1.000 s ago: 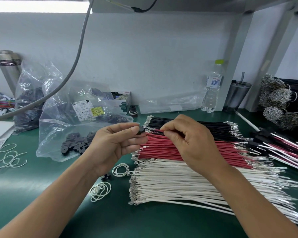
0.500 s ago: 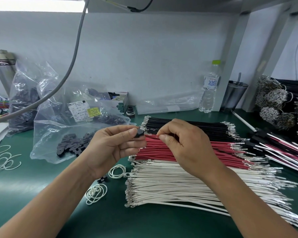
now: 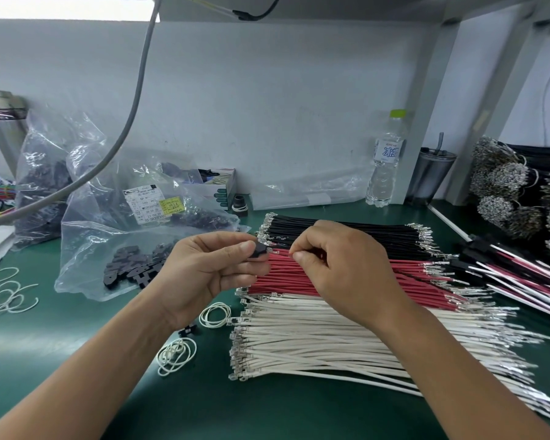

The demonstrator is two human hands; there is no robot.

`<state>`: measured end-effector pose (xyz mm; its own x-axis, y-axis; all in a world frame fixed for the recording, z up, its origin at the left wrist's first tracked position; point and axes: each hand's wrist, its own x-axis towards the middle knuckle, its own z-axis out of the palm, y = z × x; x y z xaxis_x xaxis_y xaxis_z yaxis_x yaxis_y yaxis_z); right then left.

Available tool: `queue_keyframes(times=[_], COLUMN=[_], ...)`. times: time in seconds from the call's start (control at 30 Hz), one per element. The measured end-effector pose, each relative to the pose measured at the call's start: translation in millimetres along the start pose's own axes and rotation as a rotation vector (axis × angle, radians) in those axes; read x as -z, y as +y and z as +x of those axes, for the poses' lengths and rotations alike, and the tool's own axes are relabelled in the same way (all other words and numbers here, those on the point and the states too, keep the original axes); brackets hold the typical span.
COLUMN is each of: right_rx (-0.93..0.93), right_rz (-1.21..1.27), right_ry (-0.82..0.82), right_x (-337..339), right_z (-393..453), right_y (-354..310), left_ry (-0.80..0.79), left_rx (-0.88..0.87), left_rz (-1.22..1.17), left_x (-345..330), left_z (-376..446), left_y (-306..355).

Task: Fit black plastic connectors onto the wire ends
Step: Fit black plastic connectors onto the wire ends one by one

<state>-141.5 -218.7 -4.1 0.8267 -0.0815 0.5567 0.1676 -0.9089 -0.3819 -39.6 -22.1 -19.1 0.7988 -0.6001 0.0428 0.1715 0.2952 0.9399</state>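
Green matting covers the counter (image 3: 77,360), and both hands meet above the left ends of the laid-out wires. The left hand (image 3: 210,274) has thumb and fingers closed on a small black plastic connector (image 3: 260,249), held just beside the metal terminals of the black wires (image 3: 346,233). The right hand (image 3: 340,268) is pinched shut on a single red wire (image 3: 280,253), whose end points at the connector and touches or nearly touches it; I cannot tell whether it has gone in. Below the hands the wires lie in three side-by-side bands: black ones farthest back, the red wires (image 3: 299,281) in the middle, the white wires (image 3: 315,341) nearest the person. A clear plastic bag (image 3: 86,249) to the left holds more loose black connectors (image 3: 134,268), and one lone connector (image 3: 187,330) sits on the mat under the left wrist, between two white rubber bands (image 3: 215,314). Another bag with dark parts (image 3: 42,185) stands behind, next to a steel flask (image 3: 4,128). At the back wall stand a water bottle (image 3: 385,163) with a green cap and a dark tumbler (image 3: 431,176). Finished red, white and black harnesses (image 3: 521,274) lie at the right edge, near bundles of terminated wire (image 3: 505,185)
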Motion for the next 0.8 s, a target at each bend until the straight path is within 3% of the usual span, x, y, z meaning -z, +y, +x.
queue_keyframes(times=[0.17, 0.4, 0.6, 0.8], right_rx=[0.171, -0.072, -0.083, 0.012], right_rz=[-0.267, 0.144, 0.133, -0.059], right_ry=[0.018, -0.069, -0.118, -0.079], right_x=[6, -6, -9, -9], right_z=[-2, 1, 0, 0], right_y=[-12, -4, -1, -1], left_ry=[0.029, 0.085, 0.097, 0.108], left_rx=[0.017, 0.020, -0.011, -0.073], left_rz=[0.147, 0.057, 0.148, 0.259], left_x=[-5, -9, -13, -17], left_z=[-2, -1, -3, -7], left_y=[-2, -4, -4, -7])
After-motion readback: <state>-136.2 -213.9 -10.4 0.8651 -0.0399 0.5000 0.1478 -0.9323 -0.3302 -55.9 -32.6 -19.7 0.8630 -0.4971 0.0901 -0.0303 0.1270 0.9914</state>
